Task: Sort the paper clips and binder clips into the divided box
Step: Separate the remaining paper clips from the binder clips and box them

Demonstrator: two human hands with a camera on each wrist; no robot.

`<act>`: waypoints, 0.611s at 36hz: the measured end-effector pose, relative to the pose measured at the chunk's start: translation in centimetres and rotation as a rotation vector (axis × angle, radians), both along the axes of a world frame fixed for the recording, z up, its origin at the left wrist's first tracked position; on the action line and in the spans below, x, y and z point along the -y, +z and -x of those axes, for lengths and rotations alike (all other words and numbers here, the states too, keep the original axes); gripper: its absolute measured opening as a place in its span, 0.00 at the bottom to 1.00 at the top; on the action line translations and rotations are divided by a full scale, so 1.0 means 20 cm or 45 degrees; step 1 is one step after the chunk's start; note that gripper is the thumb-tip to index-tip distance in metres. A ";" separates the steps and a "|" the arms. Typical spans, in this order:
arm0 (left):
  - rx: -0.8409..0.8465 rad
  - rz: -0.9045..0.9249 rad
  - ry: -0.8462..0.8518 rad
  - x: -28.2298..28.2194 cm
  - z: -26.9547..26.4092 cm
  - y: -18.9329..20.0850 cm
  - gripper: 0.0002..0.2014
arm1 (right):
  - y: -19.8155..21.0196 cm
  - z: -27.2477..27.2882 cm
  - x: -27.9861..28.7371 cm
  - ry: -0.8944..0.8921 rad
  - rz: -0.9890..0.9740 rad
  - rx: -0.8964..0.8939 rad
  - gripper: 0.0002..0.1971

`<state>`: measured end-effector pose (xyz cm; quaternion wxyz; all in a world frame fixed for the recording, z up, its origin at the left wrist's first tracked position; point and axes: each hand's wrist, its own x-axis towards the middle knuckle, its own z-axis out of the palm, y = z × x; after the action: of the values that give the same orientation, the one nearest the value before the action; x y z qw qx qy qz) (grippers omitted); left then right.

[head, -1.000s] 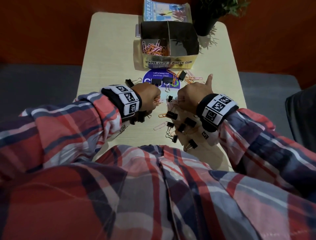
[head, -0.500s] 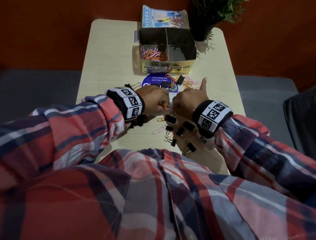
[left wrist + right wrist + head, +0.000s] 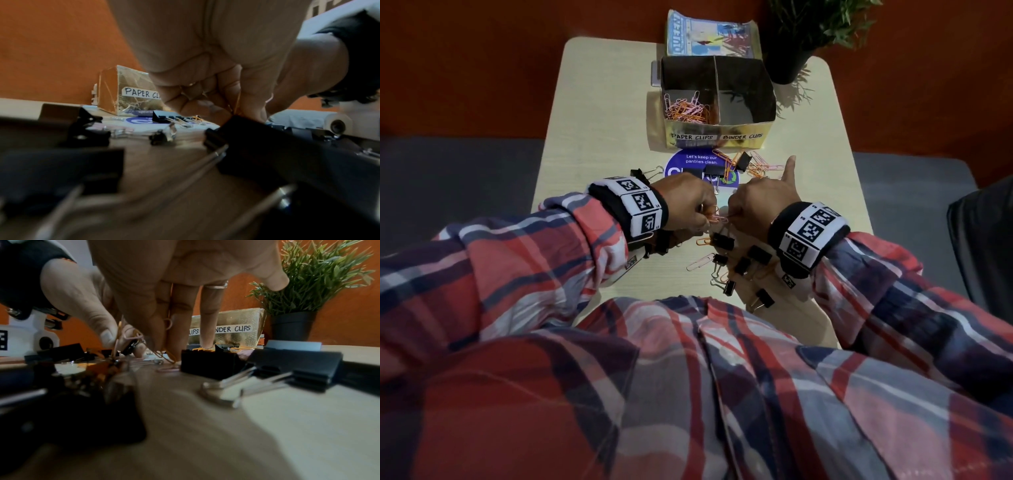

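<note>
The gold divided box [image 3: 722,137] stands at the far middle of the table. Its left part, labelled PAPER CLIPS, holds orange and pink paper clips [image 3: 686,109]; the BINDER CLIPS part [image 3: 746,96] looks empty. My left hand [image 3: 702,210] and right hand [image 3: 738,214] meet fingertip to fingertip, both pinching a small tangle of paper clips [image 3: 717,218] just above the table. In the right wrist view my left thumb [image 3: 107,335] presses thin clips [image 3: 118,335], and my right fingers [image 3: 152,337] hold a pink clip [image 3: 167,323]. My right little finger [image 3: 790,168] sticks up.
Several black binder clips [image 3: 723,240] and loose paper clips [image 3: 700,262] lie near me under my wrists. More clips [image 3: 743,161] lie on a blue round sticker [image 3: 700,161] before the box. A potted plant [image 3: 791,65] and a printed packet [image 3: 709,34] stand behind it.
My two hands have drawn closer until their fingertips meet on the tangle of paper clips. The head view has tilted a little, so the table sits lower in the picture.
</note>
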<state>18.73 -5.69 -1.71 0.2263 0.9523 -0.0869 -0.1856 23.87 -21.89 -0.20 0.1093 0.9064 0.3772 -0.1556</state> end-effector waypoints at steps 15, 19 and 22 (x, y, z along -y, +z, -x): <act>0.034 -0.012 0.043 -0.03 -0.07 0.02 0.03 | 0.00 -0.02 0.12 0.073 -0.017 0.155 0.20; 0.050 -0.019 -0.015 -0.01 -0.10 0.05 0.01 | 0.03 -0.02 0.10 0.111 -0.034 0.069 0.12; 0.060 -0.012 -0.050 0.01 -0.11 0.07 0.06 | 0.04 -0.01 0.07 0.174 -0.015 -0.002 0.10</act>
<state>21.00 -5.82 -0.39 0.2162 0.9555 -0.1100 -0.1679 24.10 -23.38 0.68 0.1141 0.8790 0.4392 -0.1463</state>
